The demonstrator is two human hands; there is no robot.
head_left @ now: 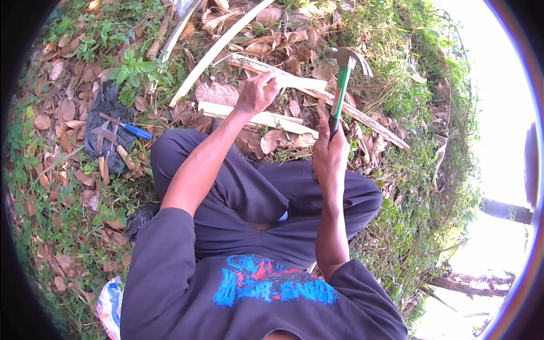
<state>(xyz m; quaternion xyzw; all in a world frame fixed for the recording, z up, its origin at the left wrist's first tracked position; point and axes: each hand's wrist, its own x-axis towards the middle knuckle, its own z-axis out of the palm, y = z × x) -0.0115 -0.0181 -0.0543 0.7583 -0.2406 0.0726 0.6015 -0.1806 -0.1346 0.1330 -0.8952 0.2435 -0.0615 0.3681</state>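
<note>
While the right hand (330, 148) grips the green-handled hammer (341, 85) raised and the left hand (258, 93) pinches a pale wood strip (294, 84) on the leafy ground, nothing looks joined yet, so I'd say early days.

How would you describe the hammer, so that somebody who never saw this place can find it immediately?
Start from the seated person's dark trousers, then follow the right hand raised in front of the knees. This hand grips the hammer, which stands upright over the dry leaves. Unlike the pale split wood strips beside it, it has a bright green handle and a metal claw head on top.
</note>
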